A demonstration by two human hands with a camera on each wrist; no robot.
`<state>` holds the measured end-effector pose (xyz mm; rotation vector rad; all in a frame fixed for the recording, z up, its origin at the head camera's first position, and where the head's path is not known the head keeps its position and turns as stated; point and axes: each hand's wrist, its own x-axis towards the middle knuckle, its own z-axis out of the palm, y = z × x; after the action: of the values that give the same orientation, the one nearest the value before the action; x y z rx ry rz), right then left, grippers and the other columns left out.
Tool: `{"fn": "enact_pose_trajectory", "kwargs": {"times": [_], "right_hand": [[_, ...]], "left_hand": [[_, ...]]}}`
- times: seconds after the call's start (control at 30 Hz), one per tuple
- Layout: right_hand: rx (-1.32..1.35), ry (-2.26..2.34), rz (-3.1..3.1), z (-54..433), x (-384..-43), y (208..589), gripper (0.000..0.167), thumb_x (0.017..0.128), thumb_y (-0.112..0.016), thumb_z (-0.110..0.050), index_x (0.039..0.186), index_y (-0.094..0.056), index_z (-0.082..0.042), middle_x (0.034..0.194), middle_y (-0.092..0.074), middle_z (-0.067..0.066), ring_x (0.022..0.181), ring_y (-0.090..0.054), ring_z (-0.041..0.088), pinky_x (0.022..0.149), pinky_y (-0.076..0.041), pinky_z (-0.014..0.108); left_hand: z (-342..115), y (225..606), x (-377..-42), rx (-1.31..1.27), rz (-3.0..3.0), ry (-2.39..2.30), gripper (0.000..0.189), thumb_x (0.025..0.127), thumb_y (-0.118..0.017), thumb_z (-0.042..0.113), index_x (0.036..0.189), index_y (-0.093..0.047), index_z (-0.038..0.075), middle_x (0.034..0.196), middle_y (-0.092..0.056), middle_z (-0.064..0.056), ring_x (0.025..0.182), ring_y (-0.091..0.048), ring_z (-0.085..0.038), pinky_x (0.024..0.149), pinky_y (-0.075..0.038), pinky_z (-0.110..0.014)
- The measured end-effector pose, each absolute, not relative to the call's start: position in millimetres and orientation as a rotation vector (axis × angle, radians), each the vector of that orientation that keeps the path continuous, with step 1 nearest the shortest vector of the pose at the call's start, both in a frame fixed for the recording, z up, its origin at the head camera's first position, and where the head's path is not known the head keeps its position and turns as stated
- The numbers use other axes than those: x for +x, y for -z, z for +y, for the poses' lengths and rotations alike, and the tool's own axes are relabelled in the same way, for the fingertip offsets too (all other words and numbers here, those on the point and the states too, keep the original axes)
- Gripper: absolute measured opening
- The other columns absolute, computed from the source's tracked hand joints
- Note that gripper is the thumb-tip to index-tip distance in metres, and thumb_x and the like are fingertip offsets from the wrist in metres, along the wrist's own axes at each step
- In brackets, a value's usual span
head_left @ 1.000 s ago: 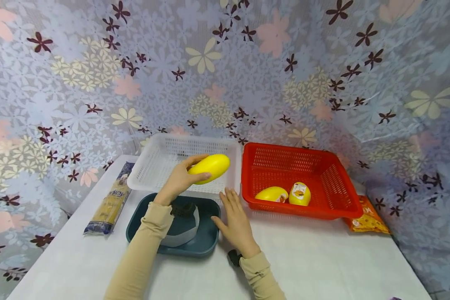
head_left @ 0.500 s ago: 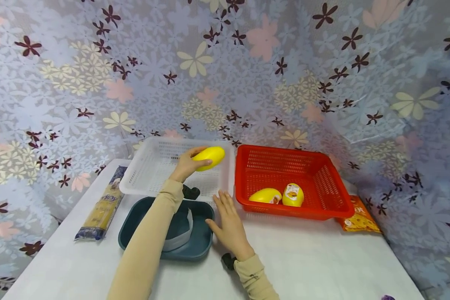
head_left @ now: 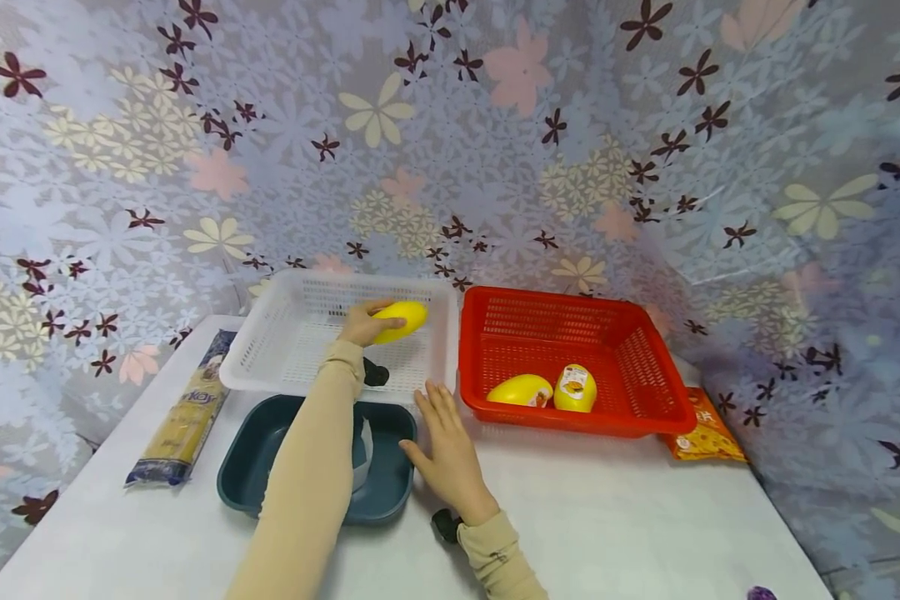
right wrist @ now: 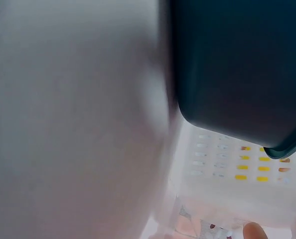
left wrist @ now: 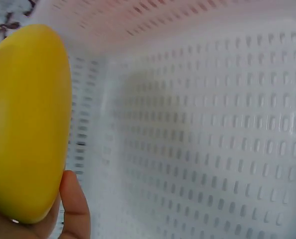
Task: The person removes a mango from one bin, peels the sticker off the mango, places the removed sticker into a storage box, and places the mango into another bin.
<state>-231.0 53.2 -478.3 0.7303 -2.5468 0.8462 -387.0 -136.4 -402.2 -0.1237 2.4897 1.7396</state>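
In the head view my left hand (head_left: 362,323) grips a smooth yellow mango (head_left: 402,322) over the inside of the white perforated basket (head_left: 270,367). The left wrist view shows the mango (left wrist: 28,124) close up, thumb and fingers round its lower end, with the basket floor (left wrist: 188,149) beside it. My right hand (head_left: 453,462) lies with straight fingers between the dark teal tub (head_left: 393,475) and the red basket (head_left: 585,427), its fingertips near the white basket's front edge. Two yellow mangoes with stickers, one lying (head_left: 521,390) and one end-up (head_left: 574,389), are in the red basket.
A pasta packet (head_left: 183,417) lies on the white-covered table (head_left: 607,517) at left. An orange snack bag (head_left: 708,429) is partly under the red basket's right side. A pale strip (head_left: 363,457) sits in the tub. Something purple (head_left: 761,593) shows at the bottom edge.
My left hand has carried the mango forward and down into the white basket's space. The right hand keeps its place while the head view has shifted slightly.
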Motion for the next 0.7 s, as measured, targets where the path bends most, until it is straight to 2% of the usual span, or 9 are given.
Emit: {"fn": "enact_pose_trajectory", "kwargs": {"times": [0.23, 0.27, 0.37, 0.47, 0.5, 0.7], "right_hand": [[0.737, -0.797, -2.578, 55.7, -225.8, 476.2, 0.072, 0.086, -0.073, -0.028, 0.147, -0.040, -0.009, 0.158, -0.032, 0.012, 0.147, -0.027, 0.031, 0.114, -0.034, 0.048], [0.742, -0.795, -2.577, 54.9, -224.4, 477.4, 0.072, 0.086, -0.073, -0.028, 0.147, -0.040, -0.009, 0.157, -0.032, 0.012, 0.146, -0.027, 0.031, 0.114, -0.034, 0.047], [0.745, -0.781, -2.573, 53.7, -223.1, 479.4, 0.072, 0.086, -0.072, -0.029, 0.148, -0.039, -0.010, 0.158, -0.032, 0.011, 0.147, -0.027, 0.030, 0.114, -0.034, 0.046], [0.739, -0.782, -2.560, 54.3, -224.4, 479.1, 0.072, 0.087, -0.072, -0.029, 0.148, -0.039, -0.010, 0.158, -0.031, 0.010, 0.147, -0.027, 0.029, 0.114, -0.035, 0.046], [0.735, -0.781, -2.560, 54.8, -225.1, 478.9, 0.072, 0.087, -0.072, -0.029, 0.148, -0.039, -0.010, 0.158, -0.031, 0.009, 0.147, -0.027, 0.028, 0.114, -0.035, 0.045], [0.735, -0.769, -2.565, 59.6, -227.6, 478.7, 0.072, 0.086, -0.072, -0.028, 0.147, -0.040, -0.010, 0.158, -0.032, 0.010, 0.147, -0.028, 0.028, 0.114, -0.034, 0.045]], "left_hand": [[-124.0, 439.5, -420.9, -0.159, 2.550, -1.650, 0.065, 0.082, -0.077, 0.027, 0.139, -0.053, 0.009, 0.145, -0.048, -0.021, 0.130, -0.048, -0.037, 0.109, -0.041, -0.046], [-125.5, 454.4, -429.4, -0.141, 2.577, -1.663, 0.065, 0.078, -0.080, 0.030, 0.136, -0.057, 0.011, 0.141, -0.053, -0.020, 0.125, -0.053, -0.035, 0.104, -0.045, -0.044], [-122.9, 465.1, -433.3, -0.161, 2.614, -1.606, 0.066, 0.075, -0.082, 0.031, 0.134, -0.059, 0.011, 0.138, -0.055, -0.020, 0.122, -0.054, -0.035, 0.102, -0.046, -0.045], [-118.4, 461.5, -427.1, -0.165, 2.639, -1.572, 0.064, 0.077, -0.081, 0.027, 0.135, -0.057, 0.010, 0.139, -0.054, -0.020, 0.125, -0.052, -0.036, 0.105, -0.044, -0.046], [-114.5, 450.5, -418.2, -0.179, 2.633, -1.540, 0.063, 0.080, -0.078, 0.022, 0.137, -0.055, 0.008, 0.142, -0.050, -0.022, 0.130, -0.048, -0.038, 0.109, -0.040, -0.048], [-109.4, 441.6, -405.4, -0.081, 2.672, -1.478, 0.056, 0.086, -0.072, 0.017, 0.138, -0.053, 0.008, 0.146, -0.046, -0.021, 0.134, -0.043, -0.039, 0.111, -0.036, -0.051]]}}
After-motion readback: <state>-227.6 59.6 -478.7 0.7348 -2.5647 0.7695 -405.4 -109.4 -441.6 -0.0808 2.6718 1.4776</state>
